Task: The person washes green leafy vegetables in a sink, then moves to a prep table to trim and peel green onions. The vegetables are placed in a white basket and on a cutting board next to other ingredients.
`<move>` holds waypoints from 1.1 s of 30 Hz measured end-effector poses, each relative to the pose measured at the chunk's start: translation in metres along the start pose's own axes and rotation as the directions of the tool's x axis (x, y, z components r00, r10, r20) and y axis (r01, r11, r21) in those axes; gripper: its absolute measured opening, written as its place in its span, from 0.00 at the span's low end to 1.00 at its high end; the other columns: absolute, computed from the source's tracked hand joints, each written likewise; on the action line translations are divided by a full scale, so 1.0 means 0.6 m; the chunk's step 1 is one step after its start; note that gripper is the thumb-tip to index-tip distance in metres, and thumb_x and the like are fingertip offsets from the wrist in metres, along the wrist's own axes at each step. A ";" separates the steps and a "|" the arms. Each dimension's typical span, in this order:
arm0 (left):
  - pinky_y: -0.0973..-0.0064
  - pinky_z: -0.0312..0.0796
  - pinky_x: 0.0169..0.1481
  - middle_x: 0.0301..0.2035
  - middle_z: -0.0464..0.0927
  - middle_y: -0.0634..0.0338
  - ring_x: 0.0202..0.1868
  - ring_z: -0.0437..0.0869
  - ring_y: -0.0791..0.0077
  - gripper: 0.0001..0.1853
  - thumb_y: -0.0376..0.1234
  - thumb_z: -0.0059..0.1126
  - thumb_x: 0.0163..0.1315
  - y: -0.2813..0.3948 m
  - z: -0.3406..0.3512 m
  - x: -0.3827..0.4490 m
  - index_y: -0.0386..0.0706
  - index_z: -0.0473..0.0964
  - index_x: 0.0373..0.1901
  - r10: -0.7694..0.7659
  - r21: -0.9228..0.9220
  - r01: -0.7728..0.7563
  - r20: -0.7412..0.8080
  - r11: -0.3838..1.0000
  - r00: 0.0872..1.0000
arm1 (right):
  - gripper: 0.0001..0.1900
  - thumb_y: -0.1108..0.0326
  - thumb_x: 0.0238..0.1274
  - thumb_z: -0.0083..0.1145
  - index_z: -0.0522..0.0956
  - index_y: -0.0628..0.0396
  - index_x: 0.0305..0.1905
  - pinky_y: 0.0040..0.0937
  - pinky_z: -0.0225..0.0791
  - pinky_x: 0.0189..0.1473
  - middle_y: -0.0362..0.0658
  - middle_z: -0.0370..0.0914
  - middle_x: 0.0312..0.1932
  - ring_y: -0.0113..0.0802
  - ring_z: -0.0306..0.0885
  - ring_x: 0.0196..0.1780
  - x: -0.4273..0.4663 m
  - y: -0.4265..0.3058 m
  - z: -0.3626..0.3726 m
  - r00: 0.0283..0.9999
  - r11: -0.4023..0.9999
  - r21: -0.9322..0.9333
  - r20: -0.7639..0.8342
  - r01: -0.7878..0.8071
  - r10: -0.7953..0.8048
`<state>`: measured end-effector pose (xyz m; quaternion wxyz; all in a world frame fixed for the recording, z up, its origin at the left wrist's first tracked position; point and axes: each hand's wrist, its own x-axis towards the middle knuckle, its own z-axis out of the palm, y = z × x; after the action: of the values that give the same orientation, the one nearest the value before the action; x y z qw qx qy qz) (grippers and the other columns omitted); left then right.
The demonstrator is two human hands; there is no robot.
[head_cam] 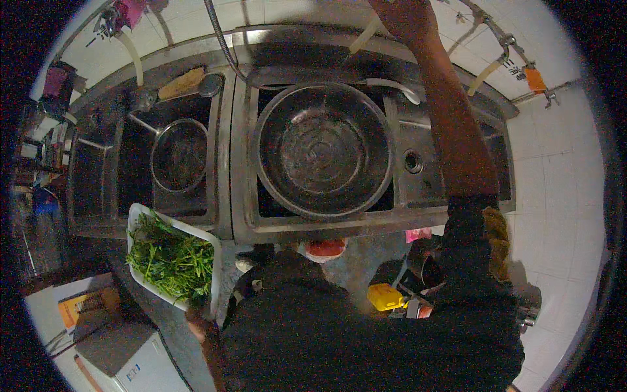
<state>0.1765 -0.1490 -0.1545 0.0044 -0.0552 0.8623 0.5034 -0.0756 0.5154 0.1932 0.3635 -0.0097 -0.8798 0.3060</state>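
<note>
My left hand [200, 323] grips the near corner of a white plastic tub [215, 259]. Green leafy vegetables [171, 259] with long narrow leaves fill the tub, which is held at the front edge of the sink unit. My right arm stretches forward over the sinks, and my right hand [402, 13] is at the wall, partly cut off by the picture's upper rim. A pale tap tube [365, 36] slants down just beside it; what the fingers do is hidden. Below sits a wide round metal basin [321, 147] in the middle sink, with what seems to be shallow water inside.
A smaller round metal-rimmed vessel [180, 156] lies in the left sink [134, 171]. A flexible metal hose [223, 39] hangs behind the big basin. On the floor are a red container [325, 249] and a yellow bottle [384, 297]. A white appliance [147, 365] stands behind left.
</note>
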 end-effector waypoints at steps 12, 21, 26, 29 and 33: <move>0.63 0.71 0.54 0.44 0.76 0.54 0.46 0.77 0.58 0.23 0.39 0.69 0.47 -0.093 -0.026 -0.030 0.37 0.74 0.43 -0.273 0.105 0.279 -0.067 0.955 0.960 | 0.33 0.49 0.62 0.56 0.66 0.55 0.67 0.56 0.60 0.67 0.54 0.69 0.66 0.57 0.66 0.67 -0.323 0.380 0.122 0.799 0.838 -0.517 0.571 0.174 0.186; 0.61 0.72 0.52 0.41 0.77 0.56 0.44 0.78 0.59 0.19 0.36 0.66 0.48 -0.026 -0.016 -0.025 0.37 0.76 0.40 -0.202 0.094 0.204 -0.035 0.974 0.979 | 0.32 0.47 0.67 0.50 0.64 0.54 0.70 0.55 0.68 0.61 0.52 0.76 0.58 0.55 0.71 0.64 -0.736 0.429 0.256 0.418 0.801 -0.595 0.745 0.067 0.519; 0.60 0.72 0.50 0.39 0.78 0.57 0.43 0.78 0.60 0.15 0.34 0.64 0.50 0.031 -0.005 -0.021 0.36 0.77 0.39 -0.170 0.156 0.167 0.007 0.974 0.985 | 0.31 0.52 0.67 0.55 0.65 0.55 0.69 0.50 0.73 0.57 0.51 0.72 0.63 0.52 0.74 0.61 -0.627 0.415 0.251 0.565 0.689 -0.719 0.531 -0.095 0.632; 0.61 0.72 0.48 0.38 0.78 0.58 0.43 0.78 0.62 0.12 0.31 0.58 0.54 0.026 -0.001 -0.017 0.35 0.77 0.39 -0.492 -0.361 0.432 -0.092 0.827 0.865 | 0.29 0.52 0.68 0.54 0.67 0.55 0.67 0.47 0.74 0.55 0.52 0.68 0.67 0.48 0.76 0.61 -0.577 0.444 0.206 0.330 0.537 -0.823 0.566 0.184 0.755; 0.62 0.72 0.46 0.38 0.78 0.56 0.41 0.78 0.63 0.13 0.33 0.56 0.56 0.012 0.003 -0.015 0.36 0.77 0.40 -0.404 -0.202 0.392 -0.024 0.898 0.914 | 0.21 0.53 0.69 0.52 0.71 0.55 0.57 0.47 0.74 0.49 0.49 0.72 0.55 0.45 0.76 0.53 -0.685 0.422 0.244 0.451 0.589 -0.808 0.530 0.010 0.718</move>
<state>0.1844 -0.1430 -0.1489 0.0738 -0.2469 0.7797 0.5707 0.0798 0.5451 -0.2858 -0.2122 -0.2103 -0.9541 -0.0202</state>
